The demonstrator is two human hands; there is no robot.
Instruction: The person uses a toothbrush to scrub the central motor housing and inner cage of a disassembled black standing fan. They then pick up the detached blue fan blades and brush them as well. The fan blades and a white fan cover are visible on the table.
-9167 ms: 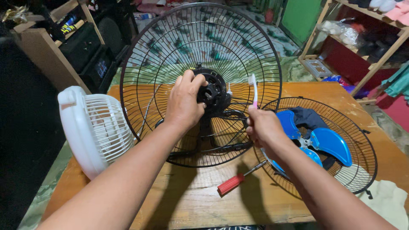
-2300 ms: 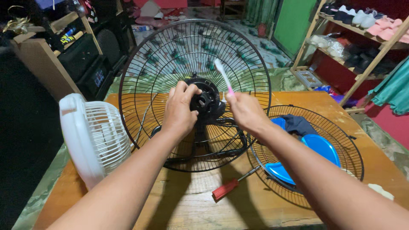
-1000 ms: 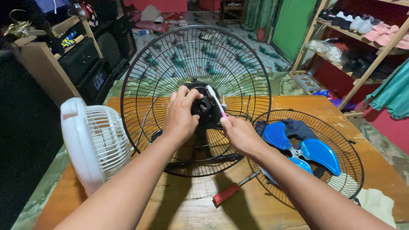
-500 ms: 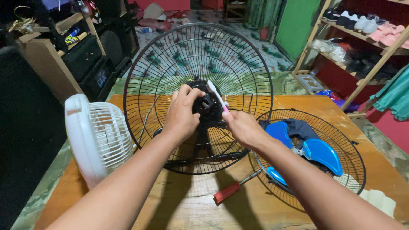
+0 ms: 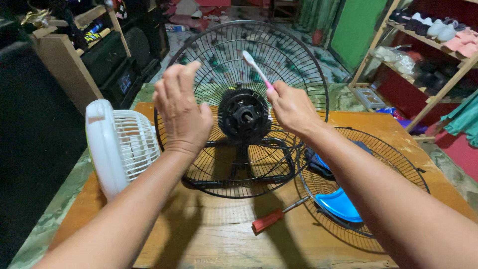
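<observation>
A black wire fan guard (image 5: 279, 55) stands upright on the wooden table (image 5: 209, 234), with the black motor hub (image 5: 244, 113) at its centre. My left hand (image 5: 181, 112) is lifted off the hub, to its left, fingers loosely apart and holding nothing. My right hand (image 5: 293, 108) is right of the hub and grips a white and pink toothbrush (image 5: 256, 68), its head pointing up and left in front of the guard wires.
A small white fan (image 5: 117, 144) stands at the left. A second black guard (image 5: 398, 169) lies flat at the right with blue fan blades (image 5: 341, 204) in it. A red-handled screwdriver (image 5: 271, 218) lies on the table in front. Shelves stand at both sides.
My left hand has let go of the motor hub and lifted up to the left. My right hand has raised the toothbrush away from the hub.
</observation>
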